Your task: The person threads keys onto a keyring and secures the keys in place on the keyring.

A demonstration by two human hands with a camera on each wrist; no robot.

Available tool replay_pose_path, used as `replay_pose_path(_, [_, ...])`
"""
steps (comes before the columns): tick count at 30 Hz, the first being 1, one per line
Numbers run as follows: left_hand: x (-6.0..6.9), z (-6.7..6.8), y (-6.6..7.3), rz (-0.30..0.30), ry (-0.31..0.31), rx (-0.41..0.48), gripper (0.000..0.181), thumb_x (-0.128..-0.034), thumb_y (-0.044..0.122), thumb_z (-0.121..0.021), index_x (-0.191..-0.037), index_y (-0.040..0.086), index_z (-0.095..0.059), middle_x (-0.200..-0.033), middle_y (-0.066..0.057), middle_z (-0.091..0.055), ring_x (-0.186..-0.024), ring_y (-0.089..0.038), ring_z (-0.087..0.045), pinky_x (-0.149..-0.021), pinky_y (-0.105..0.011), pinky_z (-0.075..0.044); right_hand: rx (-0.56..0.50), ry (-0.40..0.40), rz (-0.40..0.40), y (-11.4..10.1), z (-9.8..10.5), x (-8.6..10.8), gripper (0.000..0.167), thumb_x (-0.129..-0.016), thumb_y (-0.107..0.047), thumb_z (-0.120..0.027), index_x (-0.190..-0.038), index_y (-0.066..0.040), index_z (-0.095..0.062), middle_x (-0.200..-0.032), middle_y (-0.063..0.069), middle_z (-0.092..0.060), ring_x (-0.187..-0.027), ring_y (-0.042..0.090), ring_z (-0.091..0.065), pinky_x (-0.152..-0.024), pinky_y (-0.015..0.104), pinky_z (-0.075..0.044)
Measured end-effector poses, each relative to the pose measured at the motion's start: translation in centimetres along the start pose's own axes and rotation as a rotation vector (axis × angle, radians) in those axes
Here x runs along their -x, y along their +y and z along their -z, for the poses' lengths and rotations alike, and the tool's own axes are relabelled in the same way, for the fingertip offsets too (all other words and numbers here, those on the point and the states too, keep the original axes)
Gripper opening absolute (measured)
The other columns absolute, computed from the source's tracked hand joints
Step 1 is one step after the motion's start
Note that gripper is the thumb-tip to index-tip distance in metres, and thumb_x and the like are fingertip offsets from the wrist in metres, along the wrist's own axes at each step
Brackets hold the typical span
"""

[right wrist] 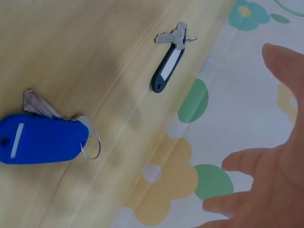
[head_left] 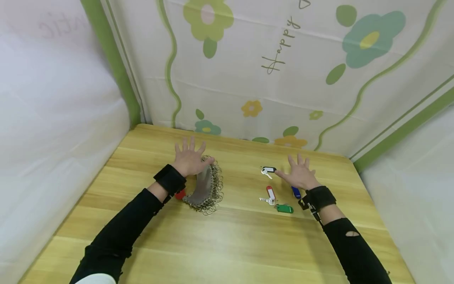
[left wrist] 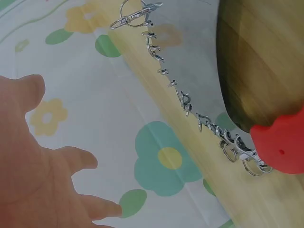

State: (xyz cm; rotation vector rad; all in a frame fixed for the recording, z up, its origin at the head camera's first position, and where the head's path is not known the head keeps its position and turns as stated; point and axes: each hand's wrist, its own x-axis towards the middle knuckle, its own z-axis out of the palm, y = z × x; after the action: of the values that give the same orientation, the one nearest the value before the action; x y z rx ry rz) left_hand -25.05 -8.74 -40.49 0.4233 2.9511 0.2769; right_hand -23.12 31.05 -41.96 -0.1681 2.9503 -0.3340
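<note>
My left hand (head_left: 189, 159) is spread with straight fingers, over or beside a curved grey metal piece (head_left: 203, 185) fringed with many small rings (head_left: 215, 185). A red part (head_left: 180, 194) sits at its near end; the left wrist view shows this red part (left wrist: 280, 145) beside the metal's inner edge. My right hand (head_left: 299, 174), also spread, holds nothing. Near its thumb lies a key with a black tag (head_left: 269, 169); a blue key tag (head_left: 296, 192) lies by the wrist, its key (right wrist: 45, 105) visible in the right wrist view. Red (head_left: 270, 192) and green (head_left: 284, 208) tags lie closer to me, with a key (head_left: 267, 200).
A light wooden table (head_left: 213, 244) bears everything. White cloth with printed flowers (head_left: 230, 86) rises behind it, and plain white cloth walls (head_left: 64, 118) stand at both sides. Black bands (head_left: 170, 179) are strapped on both wrists.
</note>
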Motion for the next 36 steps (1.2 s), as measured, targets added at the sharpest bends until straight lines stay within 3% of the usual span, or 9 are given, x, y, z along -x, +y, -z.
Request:
replay_pose_path(8, [0.0,-0.1,-0.5,0.008,-0.002,0.024,0.087,-0.0875,0.075,-0.021,-0.152,0.018,-0.016,-0.153,-0.026,0.003,-0.137,-0.050,0.005,-0.100,-0.070,0.002,-0.028,0.001,-0.006,-0.1,-0.2,-0.2,0.097,-0.088,-0.069,-0.042,-0.150,-0.001,-0.010,-0.149,0.034,0.008,-0.129,0.059,0.013,-0.087,0.080,-0.002])
replay_pose_path(13, [0.3,0.2,-1.0,0.016,-0.017,0.090,0.081,-0.0917,0.068,-0.026,-0.152,0.016,-0.015,-0.153,-0.025,0.005,-0.136,-0.050,0.007,-0.099,-0.071,-0.002,-0.037,0.016,0.021,-0.4,-0.4,-0.4,0.096,-0.088,-0.066,-0.045,-0.150,0.000,-0.012,-0.149,0.034,0.006,-0.130,0.058,0.012,-0.091,0.077,-0.008])
replay_pose_path(16, [0.5,0.2,-1.3,0.023,-0.033,0.122,0.075,-0.0956,0.059,-0.032,-0.152,0.013,-0.016,-0.153,-0.028,-0.004,-0.135,-0.052,-0.009,-0.098,-0.069,-0.017,-0.043,0.024,0.041,-0.4,-0.6,-0.5,0.090,-0.090,-0.057,-0.050,-0.148,0.004,-0.017,-0.149,0.036,0.001,-0.131,0.059,0.005,-0.095,0.073,-0.017])
replay_pose_path(19, [0.7,0.0,-1.7,0.023,-0.042,0.124,0.068,-0.0981,0.050,-0.038,-0.149,0.006,-0.025,-0.146,-0.031,-0.024,-0.126,-0.052,-0.031,-0.092,-0.063,-0.034,-0.066,0.045,0.041,-0.6,-0.9,-0.4,0.080,-0.092,-0.047,-0.054,-0.143,0.008,-0.027,-0.145,0.037,-0.014,-0.130,0.059,-0.011,-0.095,0.067,-0.027])
replay_pose_path(22, [0.9,-0.2,-2.3,0.025,-0.038,0.130,0.060,-0.0982,0.045,-0.043,-0.135,-0.002,-0.045,-0.128,-0.030,-0.045,-0.108,-0.044,-0.050,-0.083,-0.053,-0.043,-0.093,0.073,0.040,-0.9,-1.0,-0.3,0.068,-0.092,-0.039,-0.056,-0.136,0.010,-0.038,-0.138,0.037,-0.028,-0.124,0.055,-0.026,-0.094,0.063,-0.033])
replay_pose_path(26, [1.1,-0.8,-3.2,0.048,-0.053,0.156,0.047,-0.0966,0.043,-0.047,-0.091,-0.001,-0.062,-0.090,-0.020,-0.060,-0.073,-0.030,-0.058,-0.063,-0.039,-0.045,-0.129,0.094,0.050,-1.2,-0.9,-0.1,0.059,-0.093,-0.035,-0.056,-0.129,0.011,-0.047,-0.131,0.035,-0.038,-0.120,0.051,-0.036,-0.094,0.059,-0.035])
replay_pose_path(28, [1.4,-1.2,-3.7,0.063,-0.066,0.172,0.042,-0.0957,0.038,-0.050,-0.073,0.003,-0.058,-0.073,-0.014,-0.057,-0.060,-0.025,-0.054,-0.055,-0.034,-0.042,-0.142,0.098,0.057,-1.3,-0.9,0.2,0.056,-0.093,-0.034,-0.055,-0.127,0.011,-0.048,-0.129,0.035,-0.042,-0.119,0.050,-0.039,-0.094,0.058,-0.035])
replay_pose_path(31, [1.8,-2.1,-4.3,0.071,-0.083,0.191,0.042,-0.0945,0.031,-0.053,-0.059,0.009,-0.050,-0.057,-0.005,-0.048,-0.049,-0.019,-0.046,-0.048,-0.030,-0.036,-0.161,0.090,0.059,-1.3,-1.0,0.6,0.054,-0.094,-0.033,-0.055,-0.126,0.011,-0.049,-0.125,0.034,-0.046,-0.115,0.049,-0.044,-0.093,0.058,-0.036])
replay_pose_path(36, [2.4,-3.4,-5.1,0.087,-0.090,0.221,0.044,-0.0923,0.031,-0.056,-0.055,0.011,-0.043,-0.052,0.000,-0.036,-0.045,-0.015,-0.037,-0.045,-0.026,-0.031,-0.187,0.070,0.062,-1.2,-1.1,1.4,0.052,-0.096,-0.032,-0.054,-0.125,0.011,-0.051,-0.121,0.033,-0.051,-0.110,0.047,-0.049,-0.089,0.056,-0.040])
